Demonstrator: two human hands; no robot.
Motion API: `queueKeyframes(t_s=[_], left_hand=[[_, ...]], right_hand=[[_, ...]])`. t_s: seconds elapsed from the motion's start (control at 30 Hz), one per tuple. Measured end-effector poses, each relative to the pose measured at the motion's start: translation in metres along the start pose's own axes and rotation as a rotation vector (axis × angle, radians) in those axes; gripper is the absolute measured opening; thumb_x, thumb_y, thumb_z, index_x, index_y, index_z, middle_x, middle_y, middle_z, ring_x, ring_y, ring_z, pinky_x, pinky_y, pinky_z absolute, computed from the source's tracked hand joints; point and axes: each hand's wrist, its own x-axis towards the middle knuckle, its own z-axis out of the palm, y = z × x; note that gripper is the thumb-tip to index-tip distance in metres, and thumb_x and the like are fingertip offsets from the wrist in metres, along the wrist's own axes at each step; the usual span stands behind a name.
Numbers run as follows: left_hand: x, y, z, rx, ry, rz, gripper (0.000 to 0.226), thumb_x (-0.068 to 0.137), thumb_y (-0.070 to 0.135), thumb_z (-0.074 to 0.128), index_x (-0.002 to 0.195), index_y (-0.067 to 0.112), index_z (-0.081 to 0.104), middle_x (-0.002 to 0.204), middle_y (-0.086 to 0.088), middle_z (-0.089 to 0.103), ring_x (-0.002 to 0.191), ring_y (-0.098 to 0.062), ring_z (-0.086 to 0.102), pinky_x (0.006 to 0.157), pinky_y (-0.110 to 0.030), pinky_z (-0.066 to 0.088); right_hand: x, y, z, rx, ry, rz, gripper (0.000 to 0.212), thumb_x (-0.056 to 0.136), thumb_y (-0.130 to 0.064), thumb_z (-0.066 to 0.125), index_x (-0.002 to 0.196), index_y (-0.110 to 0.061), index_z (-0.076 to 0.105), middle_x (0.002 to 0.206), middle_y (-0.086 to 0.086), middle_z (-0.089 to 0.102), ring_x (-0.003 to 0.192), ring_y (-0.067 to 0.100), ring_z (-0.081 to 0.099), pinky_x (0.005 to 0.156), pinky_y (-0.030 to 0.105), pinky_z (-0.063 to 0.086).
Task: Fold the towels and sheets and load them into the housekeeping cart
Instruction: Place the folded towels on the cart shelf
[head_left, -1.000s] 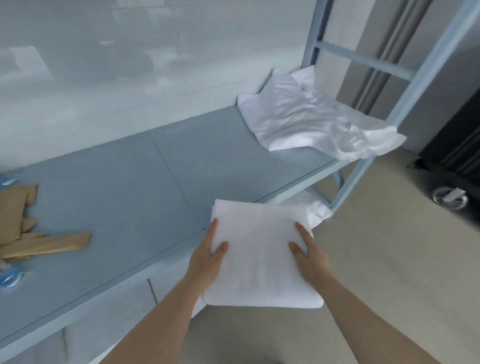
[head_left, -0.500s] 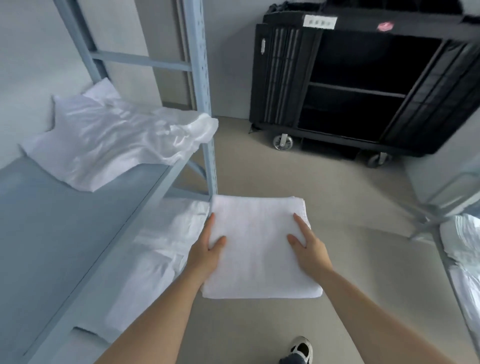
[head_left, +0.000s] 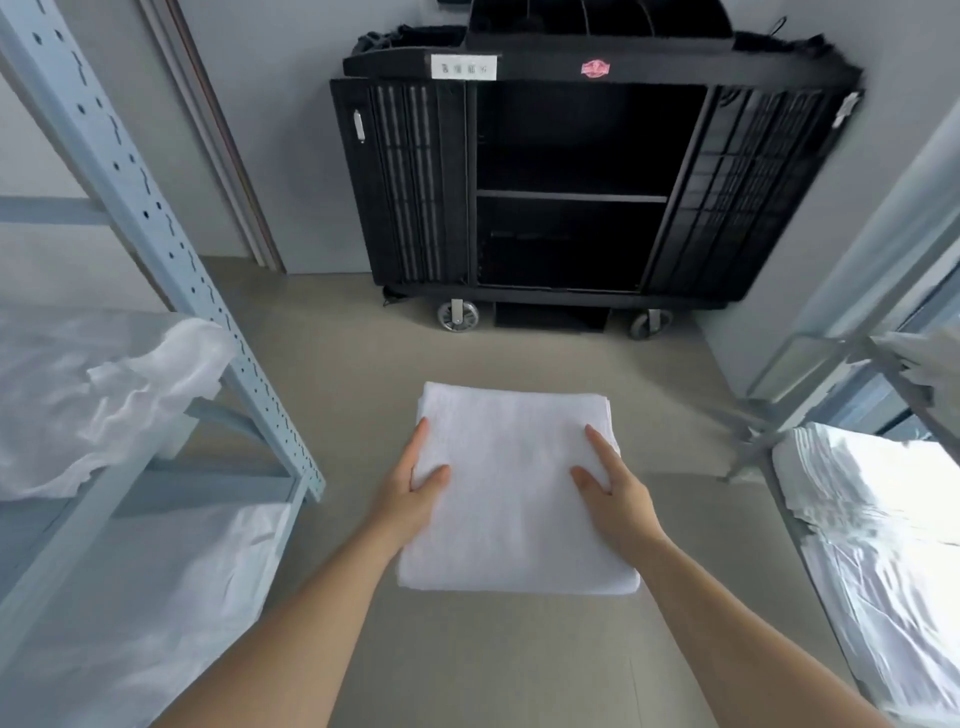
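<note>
Folded white towel (head_left: 514, 493) carried above floor, left hand (head_left: 410, 493) and right hand (head_left: 618, 493) gripped its sides, fingers beneath hidden, black housekeeping cart (head_left: 587, 182) stood ahead, shelf interiors too dark to read.

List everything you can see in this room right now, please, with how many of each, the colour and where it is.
folded towel: one, white, centre, carried flat above the floor
housekeeping cart: one, black, against the far wall, doors open, shelves look bare
loose sheets: one pile, white, on the left rack's shelf
left rack: one, pale blue metal, left side
linen below: white, left rack's lower shelf
stacked linen: one stack, white, right edge
floor: beige
left hand: one, holding the towel's left edge
right hand: one, holding its right edge
</note>
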Motion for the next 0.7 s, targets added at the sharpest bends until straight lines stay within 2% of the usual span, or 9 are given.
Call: queueKeyframes(t_s=[0.1,0.2,0.27,0.33,0.4,0.5,0.6,0.63,0.7], left_hand=[[0.048,0.011,0.017,0.012,-0.02,0.002,0.064,0.097,0.023,0.056,0.148,0.044,0.025,0.144,0.034,0.022,0.131,0.01,0.024,0.079,0.008,0.027],[0.099,0.017,0.026,-0.003,-0.063,-0.003,0.065,0.096,0.026,0.057,0.146,0.05,0.023,0.137,0.046,0.02,0.131,0.012,0.022,0.073,0.006,0.032],[0.134,0.02,0.03,-0.002,-0.074,-0.003,0.066,0.095,0.027,0.058,0.145,0.05,0.023,0.131,0.05,0.02,0.132,0.013,0.021,0.083,0.004,0.029],[0.174,0.022,0.032,0.001,-0.088,-0.002,0.066,0.095,0.027,0.059,0.146,0.049,0.023,0.132,0.05,0.02,0.134,0.012,0.02,0.1,-0.009,0.024],[0.218,0.023,0.032,-0.018,-0.111,-0.007,0.068,0.094,0.027,0.06,0.146,0.048,0.023,0.14,0.042,0.021,0.137,0.007,0.021,0.108,-0.02,0.025],[0.292,0.033,0.027,-0.067,-0.148,-0.022,0.07,0.092,0.029,0.064,0.143,0.055,0.025,0.148,0.033,0.023,0.139,0.003,0.024,0.106,-0.023,0.029],[0.367,0.057,0.019,-0.107,-0.185,-0.028,0.066,0.086,0.033,0.069,0.124,0.073,0.032,0.146,0.031,0.029,0.137,0.0,0.032,0.108,-0.028,0.036],[0.391,0.066,0.016,-0.131,-0.194,-0.042,0.065,0.085,0.033,0.071,0.117,0.077,0.035,0.145,0.028,0.034,0.132,-0.001,0.04,0.105,-0.03,0.041],[0.433,0.081,0.011,-0.164,-0.21,-0.066,0.064,0.081,0.035,0.074,0.111,0.079,0.039,0.14,0.025,0.043,0.118,0.003,0.053,0.091,-0.023,0.049]], right_hand=[[0.043,-0.005,-0.019,0.01,0.015,0.006,0.052,0.09,-0.047,0.055,0.119,-0.079,0.027,0.097,-0.04,0.045,0.087,-0.014,0.049,0.068,0.006,0.036],[0.09,-0.01,-0.03,0.023,0.015,0.006,0.052,0.091,-0.047,0.055,0.118,-0.08,0.026,0.099,-0.04,0.045,0.09,-0.014,0.048,0.069,0.007,0.035],[0.125,-0.015,-0.033,0.024,0.017,0.011,0.052,0.091,-0.047,0.055,0.118,-0.08,0.026,0.101,-0.039,0.045,0.09,-0.013,0.049,0.069,0.007,0.036],[0.163,-0.021,-0.033,0.022,0.015,0.011,0.052,0.091,-0.046,0.055,0.118,-0.08,0.026,0.101,-0.038,0.046,0.09,-0.012,0.05,0.068,0.007,0.036],[0.205,-0.029,-0.033,0.025,0.014,0.009,0.052,0.091,-0.046,0.055,0.118,-0.08,0.027,0.104,-0.034,0.05,0.091,-0.009,0.052,0.069,0.01,0.039],[0.276,-0.048,-0.035,0.036,0.017,-0.006,0.05,0.091,-0.044,0.056,0.123,-0.074,0.031,0.118,-0.02,0.054,0.099,0.002,0.055,0.08,0.02,0.042],[0.346,-0.078,-0.04,0.049,0.029,-0.015,0.05,0.091,-0.042,0.058,0.125,-0.07,0.034,0.127,-0.018,0.051,0.109,0.01,0.053,0.088,0.026,0.04],[0.367,-0.088,-0.042,0.057,0.029,-0.017,0.05,0.091,-0.042,0.058,0.125,-0.07,0.034,0.127,-0.019,0.051,0.11,0.01,0.053,0.09,0.027,0.041],[0.405,-0.103,-0.045,0.073,0.025,-0.018,0.049,0.091,-0.042,0.059,0.125,-0.07,0.036,0.127,-0.02,0.051,0.112,0.011,0.053,0.097,0.031,0.043]])
